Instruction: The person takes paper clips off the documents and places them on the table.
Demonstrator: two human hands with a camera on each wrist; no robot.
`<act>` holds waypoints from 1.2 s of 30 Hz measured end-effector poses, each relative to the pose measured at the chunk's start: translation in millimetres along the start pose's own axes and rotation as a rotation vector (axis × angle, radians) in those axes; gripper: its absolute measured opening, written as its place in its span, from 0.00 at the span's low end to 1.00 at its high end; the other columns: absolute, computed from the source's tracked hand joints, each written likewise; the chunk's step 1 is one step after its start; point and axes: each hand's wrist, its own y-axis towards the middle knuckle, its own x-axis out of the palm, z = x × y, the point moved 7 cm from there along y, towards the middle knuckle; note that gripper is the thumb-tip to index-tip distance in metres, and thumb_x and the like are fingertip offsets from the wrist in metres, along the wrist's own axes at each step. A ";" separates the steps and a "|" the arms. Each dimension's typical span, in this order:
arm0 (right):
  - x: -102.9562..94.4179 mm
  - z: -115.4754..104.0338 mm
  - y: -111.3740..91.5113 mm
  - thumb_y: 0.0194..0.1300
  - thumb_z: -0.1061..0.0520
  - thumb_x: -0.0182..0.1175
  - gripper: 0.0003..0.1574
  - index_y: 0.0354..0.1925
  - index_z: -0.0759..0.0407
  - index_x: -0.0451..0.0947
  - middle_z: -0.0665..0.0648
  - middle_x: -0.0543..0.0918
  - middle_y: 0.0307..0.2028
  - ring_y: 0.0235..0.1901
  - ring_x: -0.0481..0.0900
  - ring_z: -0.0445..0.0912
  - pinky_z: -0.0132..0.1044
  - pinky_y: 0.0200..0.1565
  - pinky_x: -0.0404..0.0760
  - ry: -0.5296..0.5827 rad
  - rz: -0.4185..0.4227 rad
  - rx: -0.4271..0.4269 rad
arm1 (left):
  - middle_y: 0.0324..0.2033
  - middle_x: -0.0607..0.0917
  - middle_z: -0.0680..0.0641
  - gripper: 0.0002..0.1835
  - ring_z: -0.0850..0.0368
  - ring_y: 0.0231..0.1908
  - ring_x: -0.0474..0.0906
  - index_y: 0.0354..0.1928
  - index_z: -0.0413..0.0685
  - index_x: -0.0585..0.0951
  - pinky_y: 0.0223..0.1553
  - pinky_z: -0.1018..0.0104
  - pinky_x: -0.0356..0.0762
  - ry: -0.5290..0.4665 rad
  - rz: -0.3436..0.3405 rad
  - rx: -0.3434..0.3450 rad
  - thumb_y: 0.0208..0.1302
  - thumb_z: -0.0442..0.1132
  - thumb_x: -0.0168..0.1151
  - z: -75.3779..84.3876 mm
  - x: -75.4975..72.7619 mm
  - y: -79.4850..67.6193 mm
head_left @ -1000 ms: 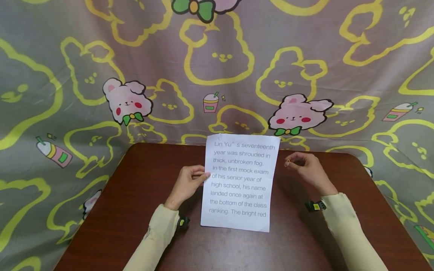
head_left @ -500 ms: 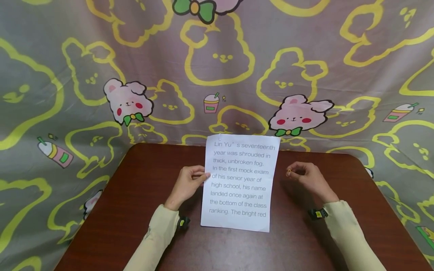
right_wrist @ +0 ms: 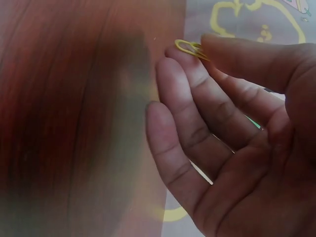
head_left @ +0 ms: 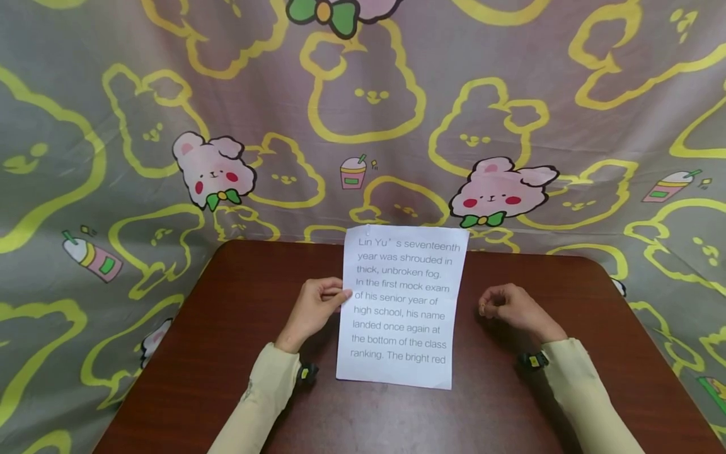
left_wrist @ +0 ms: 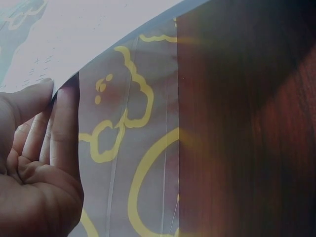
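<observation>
A printed sheet of paper point(head_left: 401, 309) stands raised over the table, its lines of text facing me. My left hand point(head_left: 314, 309) pinches its left edge between thumb and fingers; the left wrist view shows the thumb point(left_wrist: 37, 98) on the printed side and the fingers behind. To the right of the sheet, apart from it, my right hand point(head_left: 513, 309) holds a small yellow paper clip point(right_wrist: 191, 48) between thumb and index finger. Its other fingers are spread and slightly bent. A small pale mark shows at the sheet's top left corner.
The dark reddish-brown table point(head_left: 227, 378) has rounded far corners. Right behind it hangs a grey curtain point(head_left: 272, 94) with yellow outlines and cartoon rabbits. Each wrist wears a black strap, the right strap point(head_left: 532, 361) below a pale sleeve.
My right hand has moved down, nearer the table, with the paper clip still pinched. The left hand and the sheet have stayed in place.
</observation>
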 end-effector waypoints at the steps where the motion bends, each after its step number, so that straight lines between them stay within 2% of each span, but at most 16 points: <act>1: 0.0 1.1 0.4 0.61 0.65 0.60 0.03 0.34 0.61 0.81 0.60 0.84 0.29 0.29 0.79 0.50 0.38 0.33 0.80 -0.007 -0.010 0.000 | 0.36 0.89 0.38 0.08 0.58 0.32 0.86 0.42 0.39 0.84 0.34 0.66 0.86 -0.001 0.001 -0.004 0.62 0.35 0.65 -0.2 -0.2 0.2; 4: 0.0 4.7 0.9 0.58 0.69 0.58 0.07 0.34 0.61 0.81 0.59 0.84 0.29 0.30 0.78 0.49 0.37 0.33 0.79 -0.016 -0.033 0.007 | 0.37 0.89 0.37 0.09 0.57 0.33 0.86 0.43 0.38 0.84 0.35 0.63 0.86 0.001 0.001 -0.018 0.63 0.34 0.65 -0.9 -0.4 0.6; 6: 0.1 6.8 0.8 0.57 0.70 0.57 0.08 0.34 0.62 0.81 0.59 0.83 0.29 0.30 0.77 0.48 0.37 0.32 0.78 -0.019 -0.040 0.005 | 0.37 0.89 0.37 0.08 0.55 0.33 0.86 0.43 0.37 0.84 0.37 0.58 0.87 0.002 0.000 -0.029 0.63 0.34 0.64 0.0 -0.5 0.2; 8: 0.6 8.9 0.7 0.57 0.71 0.56 0.09 0.34 0.62 0.81 0.58 0.83 0.29 0.29 0.76 0.47 0.36 0.31 0.78 -0.019 -0.039 0.004 | 0.37 0.88 0.35 0.08 0.55 0.33 0.86 0.43 0.36 0.83 0.39 0.52 0.86 0.006 -0.005 -0.032 0.63 0.32 0.64 4.6 -0.6 -1.7; 10: 2.1 11.3 0.7 0.58 0.71 0.56 0.09 0.34 0.62 0.81 0.58 0.83 0.29 0.29 0.76 0.47 0.36 0.31 0.78 -0.019 -0.038 0.007 | 0.37 0.88 0.35 0.08 0.56 0.33 0.86 0.42 0.35 0.83 0.39 0.51 0.86 0.006 -0.005 -0.037 0.63 0.31 0.63 11.2 -1.3 -4.9; 14: 5.0 15.7 0.7 0.59 0.69 0.57 0.08 0.34 0.61 0.82 0.57 0.83 0.29 0.28 0.76 0.47 0.35 0.30 0.78 -0.031 -0.037 0.012 | 0.37 0.88 0.35 0.07 0.58 0.32 0.86 0.42 0.34 0.83 0.37 0.60 0.86 0.007 -0.008 -0.042 0.63 0.30 0.63 22.4 -2.1 -12.3; 18: 4.5 21.2 1.3 0.62 0.65 0.61 0.05 0.35 0.60 0.83 0.56 0.84 0.30 0.29 0.77 0.46 0.35 0.31 0.80 -0.046 -0.021 0.026 | 0.37 0.88 0.34 0.07 0.58 0.33 0.86 0.42 0.33 0.83 0.35 0.66 0.86 0.001 -0.013 -0.037 0.63 0.30 0.63 23.7 -1.4 -14.5; 23: 2.4 27.6 2.6 0.62 0.62 0.63 0.04 0.35 0.61 0.84 0.56 0.84 0.31 0.29 0.78 0.45 0.35 0.32 0.83 -0.030 -0.012 0.033 | 0.37 0.88 0.35 0.08 0.58 0.33 0.86 0.42 0.34 0.83 0.34 0.68 0.85 -0.005 -0.018 -0.030 0.63 0.31 0.63 23.6 -0.4 -12.4; 36: -4.1 29.5 1.1 0.61 0.65 0.61 0.06 0.37 0.67 0.82 0.60 0.86 0.32 0.29 0.83 0.46 0.37 0.30 0.85 0.020 -0.001 0.058 | 0.37 0.88 0.34 0.07 0.56 0.33 0.86 0.42 0.34 0.83 0.35 0.66 0.86 -0.006 -0.015 -0.028 0.63 0.30 0.63 27.5 -0.2 -10.7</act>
